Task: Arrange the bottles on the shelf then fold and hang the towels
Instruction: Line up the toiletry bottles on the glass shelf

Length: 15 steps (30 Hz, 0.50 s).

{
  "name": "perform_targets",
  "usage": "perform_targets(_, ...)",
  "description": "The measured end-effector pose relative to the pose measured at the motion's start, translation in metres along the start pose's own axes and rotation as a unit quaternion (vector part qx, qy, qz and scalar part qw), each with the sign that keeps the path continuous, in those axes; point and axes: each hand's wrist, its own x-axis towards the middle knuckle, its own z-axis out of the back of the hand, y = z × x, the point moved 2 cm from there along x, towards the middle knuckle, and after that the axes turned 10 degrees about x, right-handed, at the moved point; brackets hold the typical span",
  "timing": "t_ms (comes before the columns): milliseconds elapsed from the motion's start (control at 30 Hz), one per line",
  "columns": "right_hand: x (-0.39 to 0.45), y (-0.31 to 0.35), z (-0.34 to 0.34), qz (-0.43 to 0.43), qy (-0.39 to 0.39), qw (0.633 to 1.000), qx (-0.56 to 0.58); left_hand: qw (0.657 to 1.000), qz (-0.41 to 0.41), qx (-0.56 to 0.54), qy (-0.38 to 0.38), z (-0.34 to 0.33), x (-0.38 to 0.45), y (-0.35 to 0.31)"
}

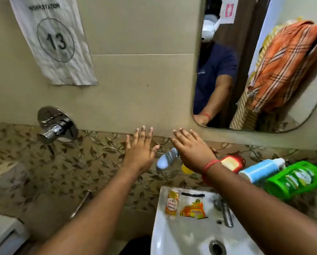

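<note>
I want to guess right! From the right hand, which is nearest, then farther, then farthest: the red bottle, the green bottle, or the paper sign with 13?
From the right hand:
1. Red bottle, lying just right of the wrist.
2. Green bottle, lying farther right.
3. Paper sign, high on the wall, far left.

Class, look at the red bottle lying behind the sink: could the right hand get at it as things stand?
Probably yes. The right hand is open, holding nothing, and the red bottle lies just past its wrist with its top side uncovered. The white and blue bottle lies close alongside.

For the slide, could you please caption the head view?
Open left hand and right hand above toppled bottles beside the sink.
</note>
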Motion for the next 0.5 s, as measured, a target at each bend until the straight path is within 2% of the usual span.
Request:
perform_targets(67, 0.007, 0.006, -0.011, 0.017, 0.038, 0.999, 0.002, 0.999, -0.026, -0.017, 0.036, -0.012, -0.001, 0.006)
perform_targets(267, 0.016, 0.026, -0.034, 0.041, 0.124, 0.991, -0.017, 0.987, -0.116, -0.074, 0.078, -0.042, -0.009, 0.014)
perform_targets(400, 0.024, 0.031, -0.037, 0.062, 0.125, 0.990, -0.028, 0.982, -0.113, -0.132, 0.068, -0.048, -0.006, 0.008)
perform_targets(500, 0.027, 0.029, -0.038, 0.073, 0.112, 0.991, -0.027, 0.976, -0.074, -0.196, 0.059, -0.050, -0.005, 0.006)
